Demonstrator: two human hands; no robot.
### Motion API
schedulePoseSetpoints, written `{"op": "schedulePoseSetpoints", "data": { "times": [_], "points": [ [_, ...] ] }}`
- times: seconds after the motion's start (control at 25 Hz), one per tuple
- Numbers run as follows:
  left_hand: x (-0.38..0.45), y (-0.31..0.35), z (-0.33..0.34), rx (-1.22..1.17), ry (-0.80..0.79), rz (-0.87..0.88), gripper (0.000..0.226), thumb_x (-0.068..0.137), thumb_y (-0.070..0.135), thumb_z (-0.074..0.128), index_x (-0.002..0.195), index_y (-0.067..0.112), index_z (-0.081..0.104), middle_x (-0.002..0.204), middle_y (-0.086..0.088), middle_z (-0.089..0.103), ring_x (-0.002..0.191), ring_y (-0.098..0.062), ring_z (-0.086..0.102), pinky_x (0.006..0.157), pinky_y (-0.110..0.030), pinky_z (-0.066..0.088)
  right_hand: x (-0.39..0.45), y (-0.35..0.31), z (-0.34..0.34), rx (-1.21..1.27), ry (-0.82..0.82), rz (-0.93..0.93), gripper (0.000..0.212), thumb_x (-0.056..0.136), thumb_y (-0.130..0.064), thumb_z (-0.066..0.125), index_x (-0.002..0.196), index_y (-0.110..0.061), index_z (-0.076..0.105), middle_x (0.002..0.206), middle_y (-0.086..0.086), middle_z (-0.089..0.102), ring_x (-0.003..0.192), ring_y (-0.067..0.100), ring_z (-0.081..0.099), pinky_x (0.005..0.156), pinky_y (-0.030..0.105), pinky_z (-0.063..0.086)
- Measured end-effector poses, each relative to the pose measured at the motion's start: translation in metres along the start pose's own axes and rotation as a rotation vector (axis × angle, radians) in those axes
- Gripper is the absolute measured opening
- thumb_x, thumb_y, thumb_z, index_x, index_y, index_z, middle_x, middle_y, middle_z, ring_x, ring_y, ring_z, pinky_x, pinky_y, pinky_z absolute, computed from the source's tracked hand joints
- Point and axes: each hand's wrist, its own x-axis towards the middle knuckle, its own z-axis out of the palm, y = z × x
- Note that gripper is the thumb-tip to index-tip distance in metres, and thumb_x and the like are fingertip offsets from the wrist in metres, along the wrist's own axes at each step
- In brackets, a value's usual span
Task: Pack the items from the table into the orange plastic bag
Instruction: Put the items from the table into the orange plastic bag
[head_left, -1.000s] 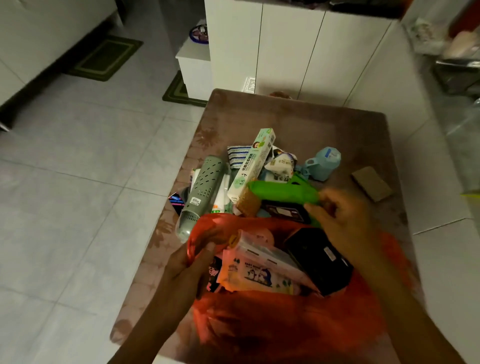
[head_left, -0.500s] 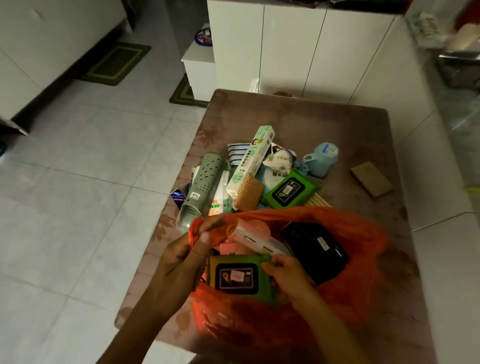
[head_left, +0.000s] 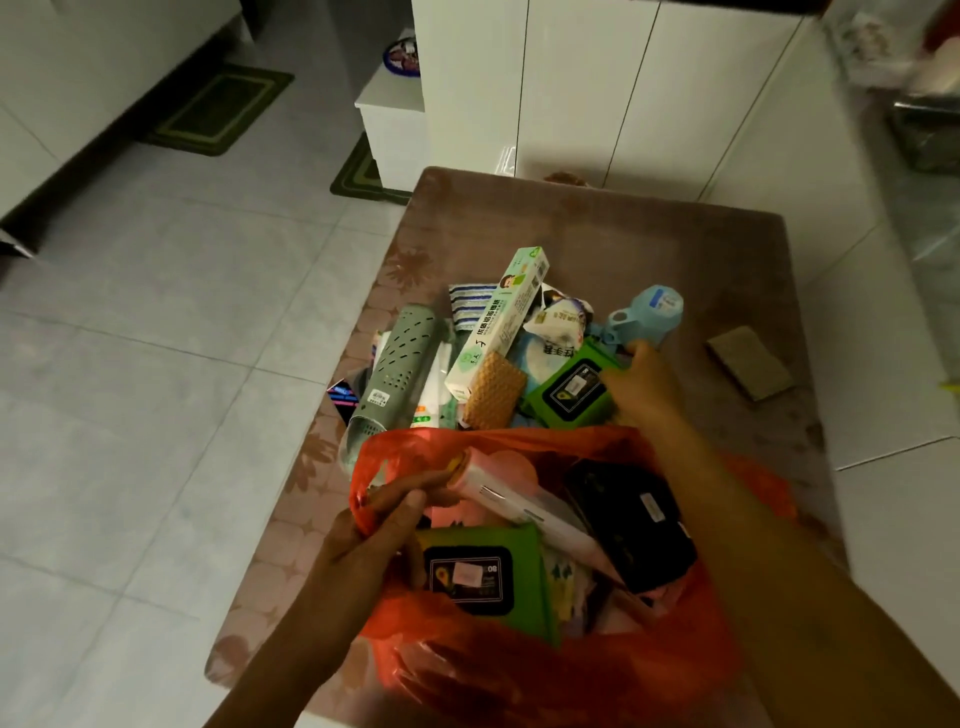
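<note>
The orange plastic bag (head_left: 613, 670) stands open at the near end of the brown table (head_left: 649, 234). Inside lie a green wipes pack (head_left: 483, 571), a black pack (head_left: 628, 525) and a white roll (head_left: 524, 509). My left hand (head_left: 374, 530) pinches the bag's left rim. My right hand (head_left: 641, 387) reaches past the bag and closes on a second green wipes pack (head_left: 566, 387) in the pile on the table. Beside it lie a waffle-textured orange piece (head_left: 491, 389), a long green-white box (head_left: 498, 322), a perforated grey-green tube (head_left: 392, 364) and a light blue cup (head_left: 647, 312).
A brown sponge (head_left: 748, 361) lies alone on the table's right side. White cabinets (head_left: 597, 88) stand behind the table, with tiled floor (head_left: 156, 338) to the left and green mats (head_left: 218, 111) farther off. A crumpled white packet (head_left: 558, 317) and striped cloth (head_left: 470, 304) sit in the pile.
My right hand carried a green wipes pack from the pile into the bag, let it go, then reached back out to a second green pack. My left hand kept holding the rim.
</note>
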Motion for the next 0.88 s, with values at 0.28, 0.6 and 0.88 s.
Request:
{"op": "schedulePoseSetpoints", "data": {
  "times": [0.28, 0.6, 0.88],
  "points": [
    [0.018, 0.004, -0.009, -0.263, -0.101, -0.157, 0.047, 0.097, 0.050, 0.037, 0.115, 0.024, 0.072, 0.115, -0.012, 0.073, 0.076, -0.022, 0.071, 0.064, -0.031, 0.058, 0.073, 0.048, 0.030, 0.134, -0.082, 0.296, 0.048, 0.085, -0.009, 0.070, 0.126, -0.003, 0.047, 0.128, 0.023, 0.055, 0.112, 0.037, 0.057, 0.097, 0.051, 0.049],
    [0.021, -0.005, -0.008, -0.201, -0.051, -0.183, 0.048, 0.090, 0.050, 0.037, 0.106, 0.028, 0.075, 0.111, -0.010, 0.075, 0.080, -0.027, 0.073, 0.062, -0.029, 0.058, 0.055, 0.057, 0.033, 0.086, -0.116, 0.317, 0.042, 0.086, -0.033, 0.067, 0.114, -0.003, 0.059, 0.102, 0.019, 0.065, 0.079, 0.029, 0.063, 0.071, 0.038, 0.054],
    [0.019, -0.011, -0.005, -0.211, -0.025, -0.224, 0.047, 0.091, 0.046, 0.039, 0.103, 0.021, 0.076, 0.107, -0.014, 0.075, 0.071, -0.026, 0.072, 0.056, -0.028, 0.058, 0.043, 0.054, 0.038, -0.220, -0.217, 0.322, 0.047, 0.084, -0.018, 0.070, 0.123, 0.004, 0.054, 0.085, 0.013, 0.058, 0.066, 0.021, 0.056, 0.053, 0.030, 0.048]
  ]
}}
